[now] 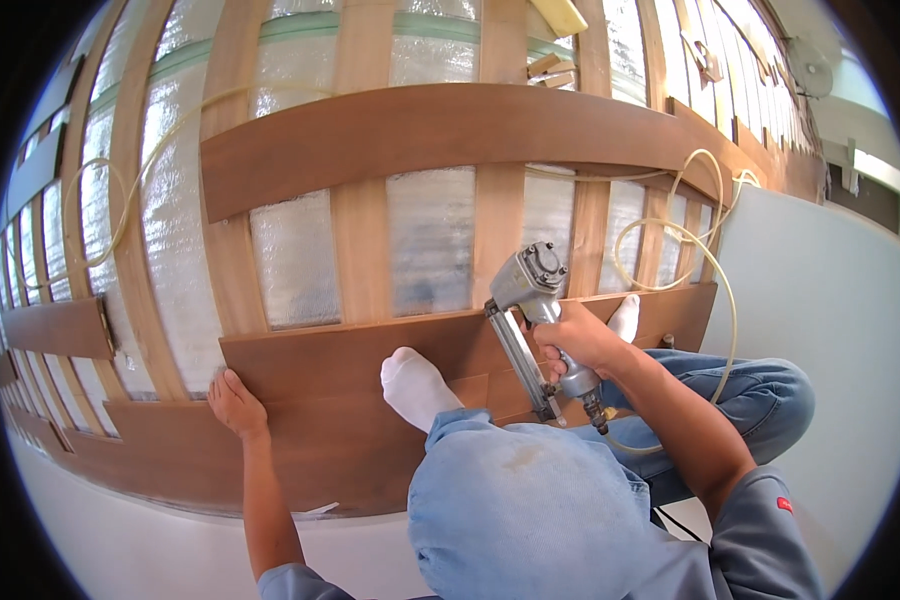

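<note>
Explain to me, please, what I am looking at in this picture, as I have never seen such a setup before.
There is no machine body here: a person works bare-handed, and a wide fisheye camera on their head looks down, which is why straight edges bend. Picture left is the person's left. The right hand grips a metal tool that looks like a nail gun, with a pale hose nearby. The left hand rests at the left end of a brown board. Beyond it are wooden strips with silvery sheeting between them, and a separate long plank lies across the strips.
</note>
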Action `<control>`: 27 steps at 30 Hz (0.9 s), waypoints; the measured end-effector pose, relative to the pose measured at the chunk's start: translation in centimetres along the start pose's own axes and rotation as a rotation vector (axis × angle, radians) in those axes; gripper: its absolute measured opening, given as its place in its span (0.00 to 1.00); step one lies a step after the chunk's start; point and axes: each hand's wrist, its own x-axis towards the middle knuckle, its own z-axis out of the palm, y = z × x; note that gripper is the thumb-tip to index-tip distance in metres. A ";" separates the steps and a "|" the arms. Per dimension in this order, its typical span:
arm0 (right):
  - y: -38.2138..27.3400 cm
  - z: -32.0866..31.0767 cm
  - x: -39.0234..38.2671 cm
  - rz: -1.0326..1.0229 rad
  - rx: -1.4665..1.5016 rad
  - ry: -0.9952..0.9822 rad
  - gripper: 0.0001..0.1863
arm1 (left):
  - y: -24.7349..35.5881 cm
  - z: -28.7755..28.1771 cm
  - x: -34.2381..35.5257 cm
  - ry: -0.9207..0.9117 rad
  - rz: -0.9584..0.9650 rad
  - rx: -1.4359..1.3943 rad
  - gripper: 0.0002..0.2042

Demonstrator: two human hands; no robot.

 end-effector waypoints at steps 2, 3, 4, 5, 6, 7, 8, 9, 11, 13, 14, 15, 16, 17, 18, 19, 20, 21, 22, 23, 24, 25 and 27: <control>0.2 -0.3 0.1 -0.008 0.062 -0.010 0.14 | -0.2 -0.1 0.0 -0.014 -0.010 0.005 0.19; 0.3 -0.8 0.1 -0.005 0.064 -0.013 0.14 | -0.3 -0.1 0.1 -0.017 -0.010 0.008 0.19; 0.3 -1.1 -0.1 0.002 0.061 0.006 0.13 | -0.3 -0.1 0.1 -0.012 0.003 0.009 0.19; 0.3 -1.3 -0.2 0.013 0.058 0.026 0.13 | -0.3 -0.1 0.0 -0.011 0.017 0.008 0.19; 0.2 -1.4 -0.2 0.016 0.090 0.041 0.13 | -0.2 0.0 0.0 -0.018 0.017 0.011 0.19; 0.1 -1.5 -0.1 0.023 0.093 0.039 0.13 | -0.2 0.1 0.0 -0.024 0.012 0.018 0.19; 0.0 -1.5 -0.2 0.002 0.080 0.016 0.13 | -0.3 0.2 0.1 -0.029 0.008 0.021 0.19; 0.0 -1.5 -0.3 -0.020 0.066 -0.006 0.12 | -0.4 0.3 -0.1 -0.036 0.012 0.020 0.19; 0.3 -1.5 -0.1 -0.005 0.073 0.008 0.13 | -0.6 0.5 -0.3 -0.018 -0.038 0.023 0.19; 0.3 -1.8 -0.1 0.002 0.075 0.025 0.13 | -1.1 0.5 -0.2 -0.022 -0.026 0.019 0.19; 0.3 -2.2 -0.2 0.004 0.051 0.031 0.13 | -1.4 0.5 -0.4 -0.028 -0.020 0.020 0.19; 0.4 -2.5 -0.3 0.007 0.026 0.038 0.13 | -1.8 0.6 -0.5 -0.029 -0.020 0.016 0.19; 0.5 -2.7 -0.4 0.008 0.026 0.043 0.13 | -2.1 0.7 -0.6 -0.034 -0.018 0.026 0.19; 0.7 -3.1 -0.4 0.024 0.029 0.035 0.05 | -2.3 0.9 -0.6 -0.041 -0.015 0.037 0.19; 1.0 -3.4 -0.5 0.041 0.034 0.027 0.11 | -2.5 1.0 -0.6 -0.046 -0.013 0.031 0.19; 1.3 -3.2 -0.3 0.044 0.037 0.035 0.11 | -2.8 1.2 -0.5 -0.030 -0.012 0.071 0.19; 1.7 -2.9 -0.3 0.024 0.004 0.029 0.08 | -2.6 1.6 -0.6 -0.021 -0.010 0.103 0.19; 1.7 -2.7 -0.3 -0.007 -0.038 0.029 0.07 | -3.1 1.7 -0.7 -0.021 -0.010 0.079 0.19; 1.5 -2.1 -0.5 -0.020 -0.057 0.064 0.06 | -4.1 1.4 -1.0 -0.038 -0.033 0.108 0.19; 1.5 -1.4 -0.8 -0.035 -0.076 0.104 0.06 | -4.1 1.5 -1.2 -0.054 -0.054 0.132 0.18; 2.0 -1.2 -0.8 -0.095 -0.140 0.134 0.07 | -3.2 1.8 -1.0 -0.044 -0.051 0.100 0.18; 2.8 -1.1 -0.8 -0.146 -0.197 0.162 0.07 | -2.3 1.8 -0.8 -0.028 -0.027 0.061 0.17; 3.1 -0.8 -1.0 -0.182 -0.257 0.189 0.08 | -1.0 1.5 -0.8 -0.016 0.010 0.017 0.17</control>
